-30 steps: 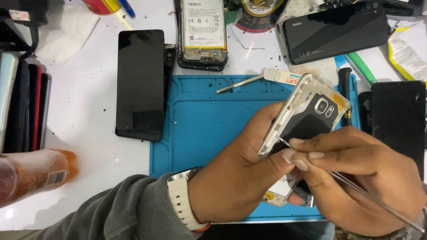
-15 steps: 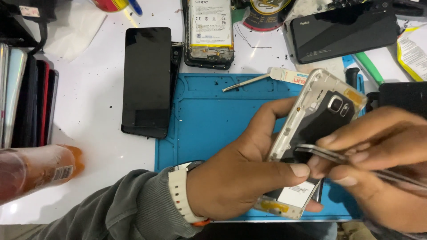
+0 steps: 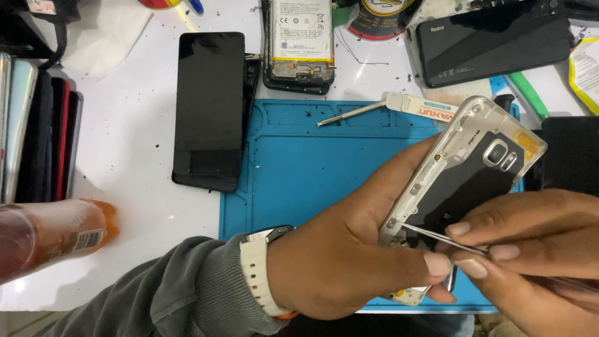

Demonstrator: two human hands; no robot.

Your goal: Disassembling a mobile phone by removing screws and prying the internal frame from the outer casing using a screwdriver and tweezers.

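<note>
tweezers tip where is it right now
In the head view, the tweezers are pinched in the right hand, lower right; their tip rests on the silver phone frame's left edge, just above the left hand's thumb.

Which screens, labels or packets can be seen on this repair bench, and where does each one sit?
Dark phone screen: black rectangle lying flat, left of the blue mat.
Battery label: white rectangle on an opened phone, top centre.
Black phone back: glossy slab, top right.
Tool label: white strip with red and blue print, at the mat's upper edge.
Bottle label: white patch on an orange bottle, lower left.
Yellow-edged packet: far right, cut off.
</note>
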